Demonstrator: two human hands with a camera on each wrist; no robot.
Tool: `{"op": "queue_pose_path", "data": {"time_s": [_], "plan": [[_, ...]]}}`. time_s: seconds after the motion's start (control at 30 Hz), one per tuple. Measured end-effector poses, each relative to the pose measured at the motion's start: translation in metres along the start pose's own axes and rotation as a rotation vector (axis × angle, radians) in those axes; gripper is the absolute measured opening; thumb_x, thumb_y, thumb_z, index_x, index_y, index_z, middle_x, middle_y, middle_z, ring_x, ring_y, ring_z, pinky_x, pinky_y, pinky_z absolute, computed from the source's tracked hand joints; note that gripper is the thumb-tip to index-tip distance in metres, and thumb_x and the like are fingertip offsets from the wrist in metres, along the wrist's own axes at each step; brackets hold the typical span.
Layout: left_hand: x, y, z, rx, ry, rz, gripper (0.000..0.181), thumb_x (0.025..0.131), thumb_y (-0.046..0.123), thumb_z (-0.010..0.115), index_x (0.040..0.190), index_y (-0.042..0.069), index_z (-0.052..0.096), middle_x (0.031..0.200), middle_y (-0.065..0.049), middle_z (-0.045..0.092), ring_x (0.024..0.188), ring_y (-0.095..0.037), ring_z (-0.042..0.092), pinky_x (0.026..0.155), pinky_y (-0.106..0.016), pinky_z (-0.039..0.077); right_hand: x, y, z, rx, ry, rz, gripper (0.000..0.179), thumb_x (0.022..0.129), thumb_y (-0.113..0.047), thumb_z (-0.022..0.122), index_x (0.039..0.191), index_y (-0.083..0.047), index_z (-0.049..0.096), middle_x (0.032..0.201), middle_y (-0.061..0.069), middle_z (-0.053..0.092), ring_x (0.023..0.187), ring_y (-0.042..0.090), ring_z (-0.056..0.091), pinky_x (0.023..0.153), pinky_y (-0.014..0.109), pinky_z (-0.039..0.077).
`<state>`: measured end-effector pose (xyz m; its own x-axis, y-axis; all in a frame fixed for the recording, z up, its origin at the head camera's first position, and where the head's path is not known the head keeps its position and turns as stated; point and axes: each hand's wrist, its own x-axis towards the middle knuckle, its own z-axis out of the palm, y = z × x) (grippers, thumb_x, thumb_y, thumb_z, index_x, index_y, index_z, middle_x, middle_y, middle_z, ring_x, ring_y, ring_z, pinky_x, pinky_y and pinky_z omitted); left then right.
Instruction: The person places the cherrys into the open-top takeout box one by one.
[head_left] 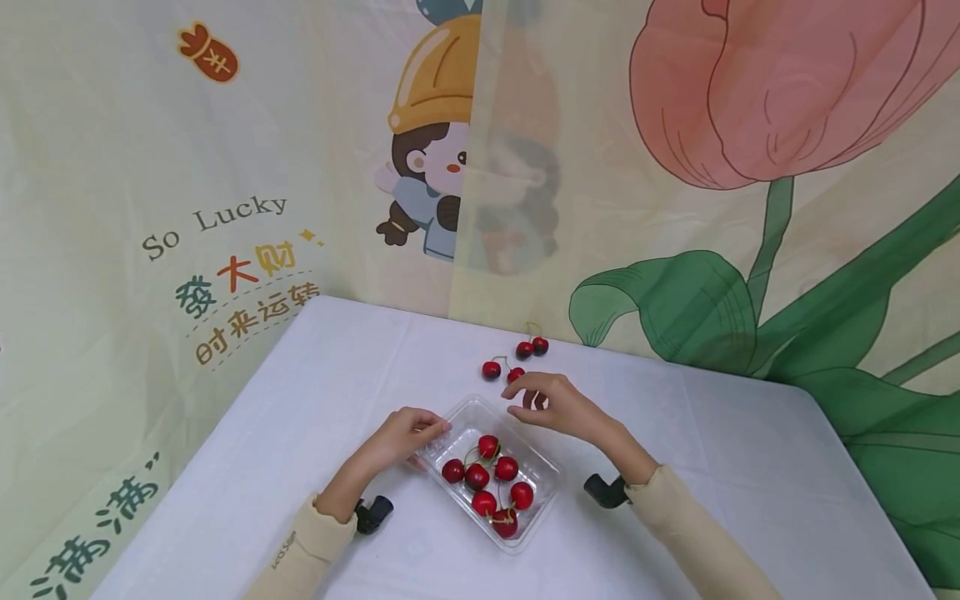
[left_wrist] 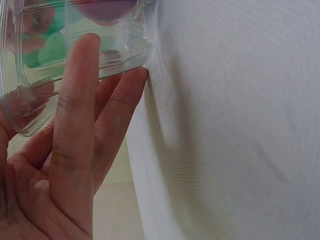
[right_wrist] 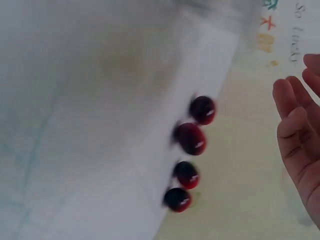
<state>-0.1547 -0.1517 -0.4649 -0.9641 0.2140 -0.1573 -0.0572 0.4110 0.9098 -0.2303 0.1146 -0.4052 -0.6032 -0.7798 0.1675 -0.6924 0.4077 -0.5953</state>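
A clear plastic box [head_left: 534, 454] holding several red cherries [head_left: 506, 468] stands on the table. My left hand [head_left: 405, 435] grips the box's far left corner by the rim; the left wrist view shows its fingers [left_wrist: 75, 135] against the clear wall. Above the table, just past the box's far right side, my right hand [head_left: 558, 406] hovers with loosely bent fingers and nothing between them. Nearest to it are a stemmed pair of cherries [head_left: 491, 370], one partly hidden behind the fingers. Another cherry pair [head_left: 524, 350] lies beyond, as the cherries [right_wrist: 191, 139] in the right wrist view also show.
A white cloth covers the table [head_left: 300, 400]. Printed curtains [head_left: 360, 167] hang close behind its far and left edges. Black camera mounts [head_left: 604, 492] stick out below both wrists.
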Motion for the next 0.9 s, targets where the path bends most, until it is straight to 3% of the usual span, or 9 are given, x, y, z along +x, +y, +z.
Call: {"op": "queue_pose_path", "data": {"time_s": [0.23, 0.47, 0.67, 0.9], "plan": [[0.001, -0.001, 0.001, 0.001, -0.005, -0.004, 0.032, 0.098, 0.024, 0.060, 0.111, -0.005, 0.067, 0.093, -0.012, 0.068, 0.062, -0.015, 0.061, 0.053, -0.030, 0.058, 0.009, 0.041, 0.004, -0.009, 0.037, 0.069, 0.025, 0.085, -0.002, 0.073, 0.109, 0.003, 0.068, 0.104, 0.018, 0.069, 0.077, 0.017, 0.059, 0.065, 0.023, 0.055], [0.002, 0.000, -0.001, 0.004, 0.000, -0.009, 0.033, 0.099, 0.025, 0.059, 0.111, -0.004, 0.067, 0.092, -0.011, 0.069, 0.059, -0.014, 0.061, 0.053, -0.031, 0.058, 0.021, 0.055, 0.003, -0.036, 0.091, 0.117, 0.030, 0.084, -0.001, 0.073, 0.113, 0.002, 0.066, 0.111, 0.019, 0.063, 0.082, 0.026, 0.060, 0.066, 0.023, 0.053], [0.003, 0.000, -0.001, 0.002, 0.002, -0.023, 0.033, 0.098, 0.026, 0.060, 0.112, -0.003, 0.067, 0.094, -0.011, 0.069, 0.061, -0.014, 0.061, 0.053, -0.030, 0.058, 0.029, 0.062, 0.003, -0.028, 0.036, 0.239, 0.037, 0.086, -0.005, 0.073, 0.120, 0.000, 0.064, 0.122, 0.019, 0.055, 0.090, 0.027, 0.058, 0.071, 0.024, 0.053], [0.001, 0.000, -0.001, 0.003, -0.004, -0.023, 0.033, 0.098, 0.025, 0.060, 0.112, -0.004, 0.067, 0.094, -0.012, 0.069, 0.062, -0.014, 0.061, 0.054, -0.030, 0.058, 0.030, 0.070, 0.007, -0.010, -0.015, 0.252, 0.027, 0.085, -0.003, 0.073, 0.110, 0.001, 0.065, 0.111, 0.017, 0.060, 0.089, 0.026, 0.058, 0.073, 0.027, 0.056]]}}
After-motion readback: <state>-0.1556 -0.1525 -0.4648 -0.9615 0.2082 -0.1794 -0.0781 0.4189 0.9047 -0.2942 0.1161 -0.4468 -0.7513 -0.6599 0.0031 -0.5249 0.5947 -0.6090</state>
